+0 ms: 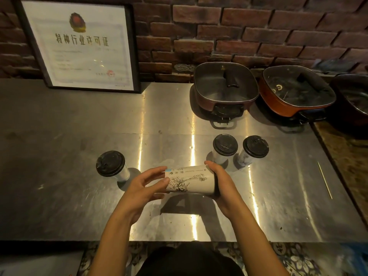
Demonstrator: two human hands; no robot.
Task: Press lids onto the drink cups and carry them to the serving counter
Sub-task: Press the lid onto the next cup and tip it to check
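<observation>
single wide-angle view from the person's head, set over the near edge of the counter [79,126], tilted forward and down, facing the brick wall [258,26] behind the far edge; left hand [143,184] and right hand [221,182] lie close beneath, lower centre.

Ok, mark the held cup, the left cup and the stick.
held cup [191,180], head view, printed side wall.
left cup [110,163], head view, black lid.
stick [324,180], head view, mid-shaft.

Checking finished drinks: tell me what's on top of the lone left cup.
A black lid sits on the left cup, covering its whole mouth. The lid hides whatever is inside.
</observation>
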